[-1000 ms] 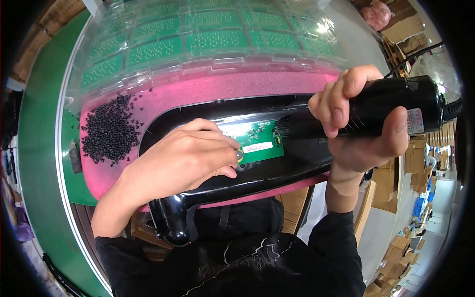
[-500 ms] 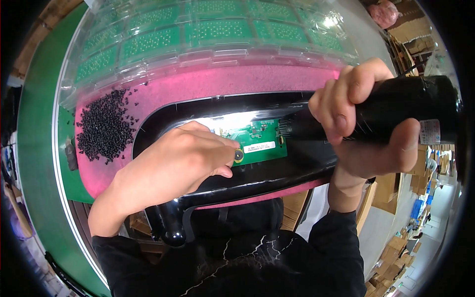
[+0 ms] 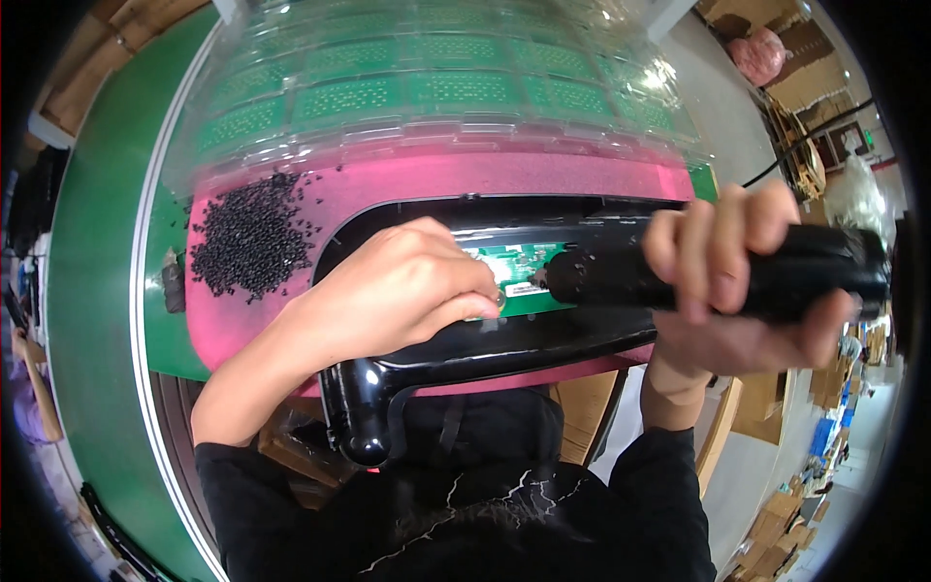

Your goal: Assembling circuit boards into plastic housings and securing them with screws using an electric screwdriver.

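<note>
A green circuit board [image 3: 548,305] lies inside a long black plastic housing [image 3: 504,354]. My left hand [image 3: 388,291] rests over the board's left part, thumb and fingertips pinched beside a small round part. Whatever may be between those fingertips is hidden. My right hand [image 3: 725,257] is wrapped round a thick black cylindrical electric screwdriver [image 3: 611,278], held lying nearly level. Its nose points left and covers the right end of the board; the tip is too blurred to show whether it touches.
A heap of small black screws [image 3: 250,238] lies on the pink mat [image 3: 427,177] at the left. Clear plastic trays [image 3: 465,87] with green boards stand behind. A dark cable [image 3: 810,136] runs at upper right. The housing's rounded arm [image 3: 364,417] juts over the near table edge.
The screwdriver has moved left and nearer over the board, covering its right end. My left fingertips have shifted slightly right, by the round part. The whole view has shifted too.
</note>
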`<state>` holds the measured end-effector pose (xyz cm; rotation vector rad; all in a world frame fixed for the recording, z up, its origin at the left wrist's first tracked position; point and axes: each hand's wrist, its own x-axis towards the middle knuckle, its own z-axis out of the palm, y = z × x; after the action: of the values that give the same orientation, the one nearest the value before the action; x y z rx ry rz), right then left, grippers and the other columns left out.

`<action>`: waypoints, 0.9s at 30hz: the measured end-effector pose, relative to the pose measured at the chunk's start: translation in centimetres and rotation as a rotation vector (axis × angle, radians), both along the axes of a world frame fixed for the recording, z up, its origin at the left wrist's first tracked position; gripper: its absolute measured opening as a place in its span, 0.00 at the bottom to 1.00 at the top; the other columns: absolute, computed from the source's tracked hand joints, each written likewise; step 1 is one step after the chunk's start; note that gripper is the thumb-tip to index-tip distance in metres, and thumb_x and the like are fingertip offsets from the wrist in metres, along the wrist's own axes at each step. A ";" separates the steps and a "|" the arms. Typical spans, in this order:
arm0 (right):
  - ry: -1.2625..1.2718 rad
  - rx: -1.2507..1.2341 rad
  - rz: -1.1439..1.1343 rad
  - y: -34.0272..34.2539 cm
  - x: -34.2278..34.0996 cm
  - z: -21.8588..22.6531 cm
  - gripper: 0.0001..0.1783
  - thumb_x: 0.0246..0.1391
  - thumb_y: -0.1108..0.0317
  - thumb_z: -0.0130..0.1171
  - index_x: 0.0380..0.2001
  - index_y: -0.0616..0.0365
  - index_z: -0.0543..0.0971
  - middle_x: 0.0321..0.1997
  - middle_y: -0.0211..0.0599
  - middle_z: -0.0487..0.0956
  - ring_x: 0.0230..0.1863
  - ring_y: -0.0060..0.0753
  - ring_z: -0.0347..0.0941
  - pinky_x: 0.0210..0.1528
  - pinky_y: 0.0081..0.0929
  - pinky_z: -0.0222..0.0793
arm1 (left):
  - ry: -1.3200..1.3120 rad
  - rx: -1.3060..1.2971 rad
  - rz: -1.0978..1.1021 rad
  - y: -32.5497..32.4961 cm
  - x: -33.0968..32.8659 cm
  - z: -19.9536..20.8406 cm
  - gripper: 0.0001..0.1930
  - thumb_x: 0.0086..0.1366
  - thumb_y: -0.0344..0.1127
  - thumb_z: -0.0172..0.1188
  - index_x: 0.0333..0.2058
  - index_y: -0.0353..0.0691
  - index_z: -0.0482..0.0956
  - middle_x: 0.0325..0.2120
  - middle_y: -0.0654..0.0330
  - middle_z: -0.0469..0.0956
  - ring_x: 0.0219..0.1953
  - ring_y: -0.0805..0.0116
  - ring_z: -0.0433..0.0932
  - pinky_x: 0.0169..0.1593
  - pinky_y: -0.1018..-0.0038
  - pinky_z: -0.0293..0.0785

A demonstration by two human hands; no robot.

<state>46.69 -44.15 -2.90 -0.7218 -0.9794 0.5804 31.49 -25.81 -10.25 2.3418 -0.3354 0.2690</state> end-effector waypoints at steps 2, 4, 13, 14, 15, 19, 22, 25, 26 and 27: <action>0.028 0.059 0.033 -0.4 -0.7 1.2 0.26 0.51 0.40 0.58 0.33 0.52 0.68 0.20 0.24 0.71 0.16 0.18 0.68 0.28 0.25 0.64 | -0.049 -0.032 0.049 -0.1 0.0 0.4 0.08 0.55 0.35 0.68 0.30 0.37 0.83 0.31 0.58 0.85 0.36 0.60 0.83 0.45 0.66 0.74; 0.052 0.093 0.010 -0.2 -1.7 1.5 0.25 0.49 0.42 0.59 0.32 0.51 0.67 0.19 0.23 0.70 0.15 0.18 0.68 0.29 0.25 0.66 | -0.128 -0.119 0.095 -0.1 -0.1 0.6 0.09 0.50 0.31 0.71 0.30 0.36 0.83 0.30 0.57 0.85 0.36 0.60 0.83 0.43 0.67 0.75; 0.013 0.068 0.032 1.0 -2.1 1.9 0.26 0.47 0.42 0.62 0.32 0.52 0.67 0.19 0.22 0.71 0.15 0.17 0.69 0.30 0.23 0.66 | -0.239 -0.094 0.150 0.2 -0.2 0.5 0.10 0.48 0.31 0.72 0.29 0.36 0.82 0.31 0.56 0.84 0.36 0.60 0.83 0.43 0.67 0.74; 0.005 0.053 0.032 1.2 -2.1 1.9 0.26 0.47 0.42 0.62 0.33 0.52 0.68 0.19 0.22 0.71 0.16 0.17 0.69 0.30 0.22 0.65 | -0.240 -0.098 0.146 0.2 -0.2 0.4 0.10 0.48 0.31 0.72 0.29 0.36 0.82 0.31 0.56 0.84 0.36 0.60 0.83 0.43 0.67 0.74; 0.003 0.064 0.036 1.5 -2.1 1.7 0.28 0.48 0.40 0.61 0.35 0.53 0.68 0.20 0.23 0.71 0.17 0.17 0.69 0.29 0.21 0.63 | -0.284 -0.073 0.178 0.2 -0.2 0.4 0.10 0.48 0.32 0.72 0.29 0.36 0.82 0.31 0.56 0.84 0.37 0.60 0.83 0.42 0.67 0.74; -0.049 0.042 0.047 2.4 -1.5 1.0 0.35 0.49 0.32 0.56 0.38 0.55 0.69 0.23 0.24 0.70 0.18 0.18 0.64 0.29 0.21 0.59 | -0.467 0.157 0.261 0.3 -0.2 1.0 0.10 0.48 0.32 0.71 0.29 0.35 0.81 0.30 0.56 0.84 0.39 0.61 0.84 0.41 0.67 0.75; -0.043 0.037 0.023 3.1 -1.6 0.1 0.36 0.49 0.29 0.54 0.37 0.56 0.69 0.23 0.24 0.70 0.17 0.18 0.62 0.28 0.21 0.58 | -0.492 0.288 0.300 0.0 -0.5 0.7 0.09 0.49 0.30 0.70 0.28 0.36 0.80 0.28 0.57 0.83 0.37 0.62 0.84 0.37 0.68 0.75; -0.078 -0.069 -0.065 3.0 -1.7 0.2 0.37 0.49 0.29 0.53 0.36 0.56 0.69 0.21 0.24 0.69 0.16 0.18 0.62 0.25 0.21 0.57 | -0.439 0.376 0.374 -0.6 -0.7 1.1 0.08 0.49 0.28 0.69 0.28 0.36 0.80 0.25 0.58 0.81 0.33 0.62 0.83 0.31 0.70 0.74; -0.078 -0.172 -0.141 2.7 -2.3 0.6 0.37 0.50 0.28 0.51 0.35 0.56 0.68 0.19 0.24 0.69 0.14 0.18 0.61 0.22 0.21 0.57 | -0.372 0.371 0.410 -0.8 -0.6 1.2 0.08 0.49 0.27 0.69 0.29 0.36 0.79 0.23 0.58 0.80 0.31 0.62 0.82 0.28 0.70 0.73; -0.132 -0.211 -0.172 2.8 -2.4 0.4 0.37 0.50 0.28 0.50 0.35 0.57 0.68 0.18 0.25 0.69 0.13 0.18 0.61 0.21 0.21 0.56 | -0.367 0.374 0.421 -0.5 -0.9 1.4 0.08 0.49 0.27 0.69 0.29 0.36 0.79 0.23 0.58 0.80 0.31 0.62 0.82 0.28 0.70 0.73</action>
<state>44.29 -41.37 -2.53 -1.0331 -0.9748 0.4938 30.61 -26.33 -8.88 2.7147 -0.0611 0.9147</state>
